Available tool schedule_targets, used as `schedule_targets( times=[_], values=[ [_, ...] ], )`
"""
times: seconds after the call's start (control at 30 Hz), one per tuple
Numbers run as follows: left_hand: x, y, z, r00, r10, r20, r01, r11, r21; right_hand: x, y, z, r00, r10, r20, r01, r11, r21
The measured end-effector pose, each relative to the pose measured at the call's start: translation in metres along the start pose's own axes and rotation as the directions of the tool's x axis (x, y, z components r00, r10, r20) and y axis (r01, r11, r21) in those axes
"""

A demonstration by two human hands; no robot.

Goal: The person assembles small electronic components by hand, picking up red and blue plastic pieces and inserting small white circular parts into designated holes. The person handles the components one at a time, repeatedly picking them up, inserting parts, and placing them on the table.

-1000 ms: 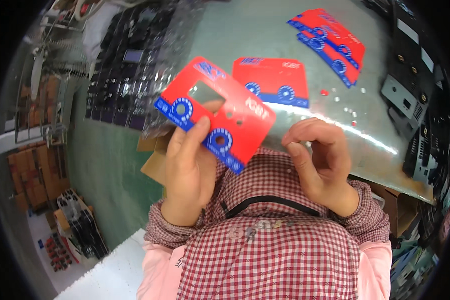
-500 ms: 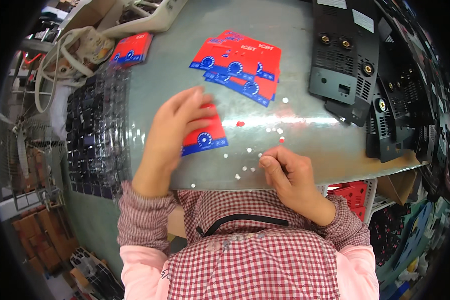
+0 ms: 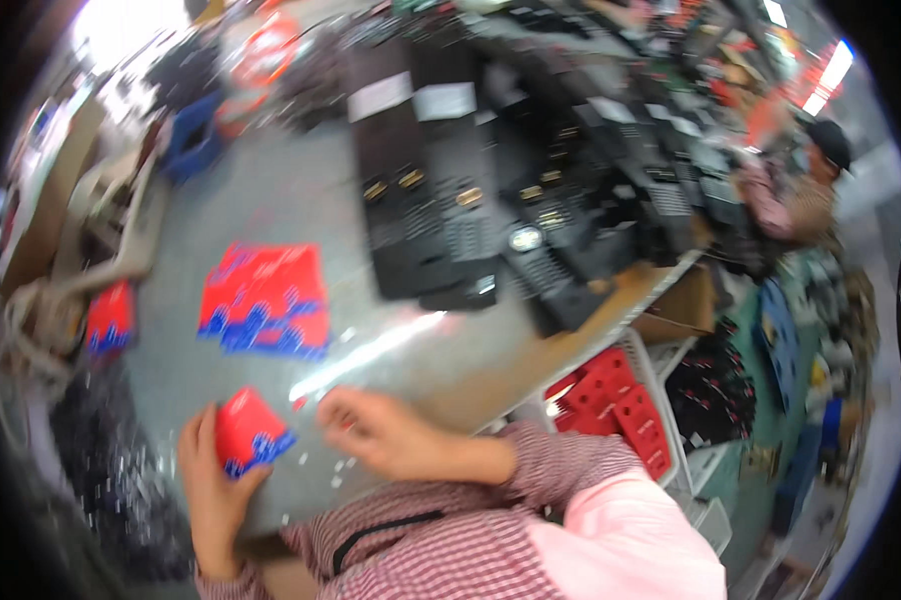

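In my left hand is a red and blue printed card, gripped at its left and lower edges by thumb and fingers. It is at the near side of the metal tabletop. Just to its right, my right hand is closed with curled fingers; a tiny reddish speck shows at the fingertips, too blurred to name. Beyond the held card, several overlapping red and blue cards lie fanned out. Small white and red round bits are scattered near my right hand.
Black vented panels with brass-coloured fittings cover the far and right table. Red panels fill a white basket below the right edge. A red-blue pack and a beige tray stand left. A co-worker is far right.
The view has swung to the right, blurring the scene. My left hand, earlier raised over the single card, now grips its edge. My right hand stays closed, near the card.
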State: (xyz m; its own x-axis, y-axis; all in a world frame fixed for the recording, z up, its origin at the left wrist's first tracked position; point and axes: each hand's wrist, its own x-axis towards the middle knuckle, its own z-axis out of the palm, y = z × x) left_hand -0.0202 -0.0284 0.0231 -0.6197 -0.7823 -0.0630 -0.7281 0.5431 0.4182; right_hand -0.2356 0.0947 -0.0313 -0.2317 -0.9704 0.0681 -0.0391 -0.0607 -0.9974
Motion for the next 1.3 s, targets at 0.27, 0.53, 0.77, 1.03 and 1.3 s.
schedule_targets(
  times=[0.27,0.53,0.77,1.03,1.3],
  values=[
    [0.003,0.022,-0.007,0.993,0.119,-0.004,-0.119,0.992,-0.049,-0.002,-0.002,0.003,0.999,0.017,-0.035,-0.013,0.996,0.087],
    [-0.007,0.008,-0.002,0.978,0.157,-0.140,-0.164,0.986,-0.042,0.004,-0.013,0.011,0.989,0.139,0.045,-0.139,0.990,0.007],
    [-0.008,0.004,0.000,0.890,0.375,-0.258,-0.316,0.917,0.243,0.003,-0.006,0.008,0.974,0.215,0.076,-0.227,0.945,0.237],
    [-0.019,0.001,-0.002,0.877,0.377,-0.299,-0.339,0.925,0.172,0.002,0.011,0.017,0.990,0.114,0.079,-0.133,0.942,0.308],
    [-0.028,0.007,-0.017,0.873,0.297,-0.386,-0.336,0.941,-0.038,0.000,-0.009,0.019,0.963,0.208,0.171,-0.252,0.920,0.300]
  ],
)
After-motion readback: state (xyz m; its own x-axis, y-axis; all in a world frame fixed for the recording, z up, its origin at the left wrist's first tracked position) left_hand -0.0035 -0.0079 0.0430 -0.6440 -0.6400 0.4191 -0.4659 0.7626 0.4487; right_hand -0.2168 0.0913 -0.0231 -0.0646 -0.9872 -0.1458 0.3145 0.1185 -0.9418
